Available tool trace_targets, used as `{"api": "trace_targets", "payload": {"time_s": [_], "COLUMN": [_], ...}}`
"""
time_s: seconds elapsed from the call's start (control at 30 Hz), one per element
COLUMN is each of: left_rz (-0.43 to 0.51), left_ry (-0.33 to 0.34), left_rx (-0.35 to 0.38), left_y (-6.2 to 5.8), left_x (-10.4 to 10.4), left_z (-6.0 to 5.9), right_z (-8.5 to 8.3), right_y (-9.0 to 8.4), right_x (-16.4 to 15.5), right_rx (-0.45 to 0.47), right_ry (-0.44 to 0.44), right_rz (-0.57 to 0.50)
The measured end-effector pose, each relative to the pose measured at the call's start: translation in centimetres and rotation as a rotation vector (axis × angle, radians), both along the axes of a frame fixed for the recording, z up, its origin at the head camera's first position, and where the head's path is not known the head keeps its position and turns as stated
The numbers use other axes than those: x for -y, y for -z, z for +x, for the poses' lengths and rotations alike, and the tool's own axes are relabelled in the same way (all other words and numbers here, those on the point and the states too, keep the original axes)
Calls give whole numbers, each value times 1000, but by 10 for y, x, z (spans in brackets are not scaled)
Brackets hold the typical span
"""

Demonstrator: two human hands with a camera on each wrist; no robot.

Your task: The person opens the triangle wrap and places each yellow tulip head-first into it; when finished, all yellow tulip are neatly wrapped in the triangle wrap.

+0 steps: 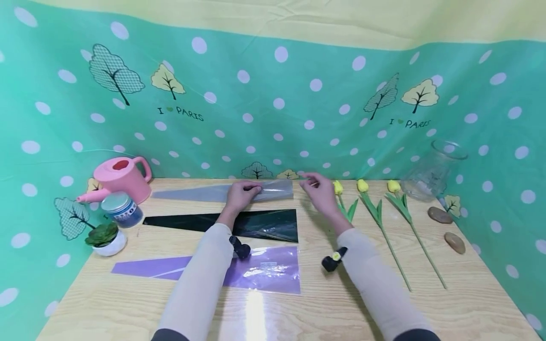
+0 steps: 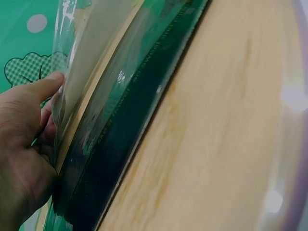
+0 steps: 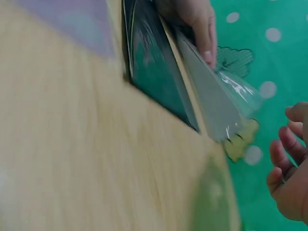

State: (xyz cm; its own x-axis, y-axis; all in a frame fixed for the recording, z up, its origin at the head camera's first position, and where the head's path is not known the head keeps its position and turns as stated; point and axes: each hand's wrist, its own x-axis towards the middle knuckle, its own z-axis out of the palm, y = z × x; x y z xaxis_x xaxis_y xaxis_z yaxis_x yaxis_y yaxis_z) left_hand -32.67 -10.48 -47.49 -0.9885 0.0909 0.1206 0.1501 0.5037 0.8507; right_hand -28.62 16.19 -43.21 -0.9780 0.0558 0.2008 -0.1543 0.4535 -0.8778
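Observation:
My left hand (image 1: pixel 243 195) pinches the upper edge of a greyish clear plastic flower sleeve (image 1: pixel 277 189) at the back of the table. In the left wrist view the thumb (image 2: pixel 50 79) presses on the film. My right hand (image 1: pixel 319 192), fingers loosely bent and holding nothing, hovers off the sleeve's wide end, beside the first yellow tulip (image 1: pixel 338 188). Below the grey sleeve lies a black flower sleeve (image 1: pixel 273 225), and nearer the front a purple one (image 1: pixel 277 270); my left forearm crosses both and hides part of them.
At left stand a pink watering can (image 1: pixel 123 177), a blue jar (image 1: pixel 122 210) and a small potted succulent (image 1: pixel 106 239). On the right lie two more tulips (image 1: pixel 379 218), with a clear glass vase (image 1: pixel 426 175) and two brown stones (image 1: pixel 440 215) beyond. A green dotted cloth (image 1: pixel 277 128) hangs behind the table.

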Motion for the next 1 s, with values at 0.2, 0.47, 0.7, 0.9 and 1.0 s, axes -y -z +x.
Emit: {"api": "trace_targets", "payload": {"time_s": [0.2, 0.47, 0.7, 0.9, 1.0], "left_rz": [41, 61, 72, 90, 92], "left_ry": [-16, -26, -23, -25, -27], "left_rx": [29, 34, 38, 46, 45], "left_y": [3, 4, 5, 5, 5], "left_x": [-1, -1, -1, 1, 1], "left_z": [-1, -1, -2, -2, -2], "right_z": [43, 103, 131, 135, 136], "right_y": [-11, 4, 18, 22, 21], "right_x": [-50, -106, -123, -121, -117], "right_rx": [15, 151, 256, 281, 261], "right_ry": [51, 96, 74, 98, 102], "right_rz": [32, 106, 154, 228, 291]}}
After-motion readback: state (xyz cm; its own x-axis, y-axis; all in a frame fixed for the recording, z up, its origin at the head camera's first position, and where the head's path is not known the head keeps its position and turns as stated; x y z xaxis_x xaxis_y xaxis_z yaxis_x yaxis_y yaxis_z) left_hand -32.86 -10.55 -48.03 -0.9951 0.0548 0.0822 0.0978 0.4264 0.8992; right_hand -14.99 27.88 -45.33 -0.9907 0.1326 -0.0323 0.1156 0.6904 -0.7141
